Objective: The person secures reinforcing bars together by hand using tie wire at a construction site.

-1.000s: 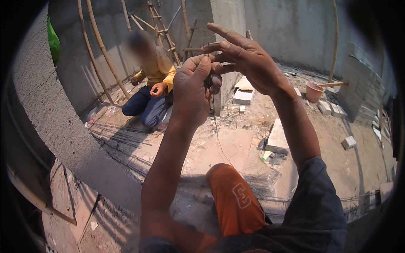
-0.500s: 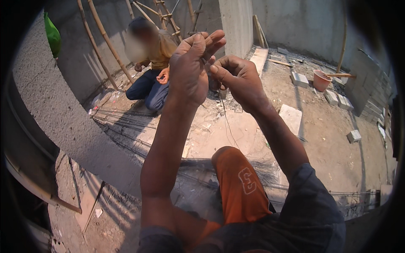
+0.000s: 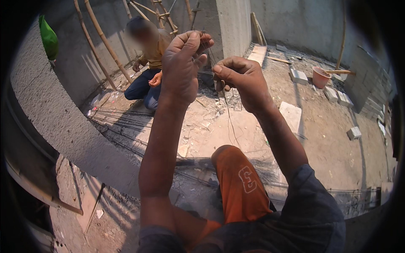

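Note:
Thin strands of binding wire (image 3: 228, 111) run between my raised hands and trail down in loose loops above my knee. My left hand (image 3: 182, 69) is the higher one; its thumb and forefinger pinch the upper end of the strands, and its other fingers curl behind them. A little lower and to the right, my right hand (image 3: 244, 82) pinches the same wire between thumb and fingers. The hands are apart, with a short stretch of wire showing between them. Just how many strands there are is too fine to tell.
A co-worker (image 3: 149, 63) squats ahead on the left, beside reinforcing bars (image 3: 122, 118) on the ground. Bamboo poles (image 3: 101, 33) lean there. A concrete beam (image 3: 71, 109) crosses the left. A bucket (image 3: 321, 77), blocks (image 3: 298, 76) and a grey slab (image 3: 290, 117) lie rightward.
My left hand has moved left, away from the right hand, so wire now shows stretched between them. The right hand has barely moved. The co-worker's hand has shifted slightly.

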Demonstrator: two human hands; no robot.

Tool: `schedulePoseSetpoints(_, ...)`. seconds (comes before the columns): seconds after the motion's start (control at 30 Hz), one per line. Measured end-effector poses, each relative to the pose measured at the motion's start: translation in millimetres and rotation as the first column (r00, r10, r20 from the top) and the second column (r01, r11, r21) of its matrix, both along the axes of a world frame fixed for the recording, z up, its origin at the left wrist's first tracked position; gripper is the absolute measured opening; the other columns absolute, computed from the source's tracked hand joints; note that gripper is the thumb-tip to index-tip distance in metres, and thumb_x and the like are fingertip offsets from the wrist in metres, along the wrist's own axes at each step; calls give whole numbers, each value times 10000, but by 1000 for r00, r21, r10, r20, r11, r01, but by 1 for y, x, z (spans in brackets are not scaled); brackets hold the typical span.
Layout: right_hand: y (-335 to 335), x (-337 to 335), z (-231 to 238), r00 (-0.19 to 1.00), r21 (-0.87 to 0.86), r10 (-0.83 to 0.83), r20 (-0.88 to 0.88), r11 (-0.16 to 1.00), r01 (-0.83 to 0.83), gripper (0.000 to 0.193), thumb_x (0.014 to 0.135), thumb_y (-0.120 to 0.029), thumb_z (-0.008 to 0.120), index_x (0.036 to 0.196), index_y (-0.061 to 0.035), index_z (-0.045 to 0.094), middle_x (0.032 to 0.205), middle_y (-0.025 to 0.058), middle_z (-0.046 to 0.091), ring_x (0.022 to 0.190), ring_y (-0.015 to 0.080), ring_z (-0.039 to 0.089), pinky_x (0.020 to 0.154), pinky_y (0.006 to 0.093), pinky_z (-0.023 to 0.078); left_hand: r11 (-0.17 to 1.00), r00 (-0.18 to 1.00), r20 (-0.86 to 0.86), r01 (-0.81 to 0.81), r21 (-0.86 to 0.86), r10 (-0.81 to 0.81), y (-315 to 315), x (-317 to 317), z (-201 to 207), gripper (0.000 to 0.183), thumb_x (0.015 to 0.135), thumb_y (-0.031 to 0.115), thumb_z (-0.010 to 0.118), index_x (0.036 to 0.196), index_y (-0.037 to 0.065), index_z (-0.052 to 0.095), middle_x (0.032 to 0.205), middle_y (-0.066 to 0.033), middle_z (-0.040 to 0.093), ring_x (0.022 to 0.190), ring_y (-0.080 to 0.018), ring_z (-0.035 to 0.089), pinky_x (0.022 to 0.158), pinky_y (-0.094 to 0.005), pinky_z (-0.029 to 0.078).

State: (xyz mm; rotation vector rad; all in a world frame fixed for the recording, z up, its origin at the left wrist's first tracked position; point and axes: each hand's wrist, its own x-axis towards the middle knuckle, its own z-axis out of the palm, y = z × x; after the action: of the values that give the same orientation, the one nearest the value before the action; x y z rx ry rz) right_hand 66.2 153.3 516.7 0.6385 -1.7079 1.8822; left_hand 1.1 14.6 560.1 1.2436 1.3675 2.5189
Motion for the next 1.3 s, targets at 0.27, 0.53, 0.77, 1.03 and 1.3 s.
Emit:
schedulePoseSetpoints(0.27,2,0,-3,999,-81,24,22,996,-22,199,845,-166,705,885,21,649,719,53,639,605,100,578,555,226,437,998,1000,-3,-2,-59,1,2,-1,-3,171,962,203,559,1059,62,566,955,-38,637,932,-144,616,818,-324,474)
schedulePoseSetpoints(0.53,-1,2,-1,999,-53,-45,-21,998,44,207,834,-132,713,904,54,657,744,80,652,628,108,581,576,241,467,998,996,-66,-53,47,56,2,-4,-4,257,932,264,618,1076,60,555,928,-27,651,896,-117,622,786,-263,450)
schedulePoseSetpoints(0.77,-6,2,-2,998,-63,-59,-21,996,58,198,839,-132,706,901,51,658,732,72,643,621,106,576,576,239,471,993,990,-83,-107,51,111,-5,-3,-3,233,923,173,623,1103,54,535,918,-45,641,875,-114,626,745,-244,478)
schedulePoseSetpoints(1.03,-6,0,-5,996,-72,-86,-35,994,84,187,847,-136,698,889,39,650,723,60,637,606,96,566,565,235,469,972,961,-177,-226,-67,211,-3,-7,-8,217,920,172,622,1068,16,596,892,-45,659,832,-90,625,702,-206,470)
schedulePoseSetpoints(1.3,-6,-2,-7,985,-23,-163,-54,987,162,188,861,-133,683,897,48,646,737,61,643,630,90,575,578,235,479,969,971,-214,-151,-197,108,-6,-8,-10,208,937,204,605,1038,23,619,963,-67,664,909,-133,623,800,-279,479)
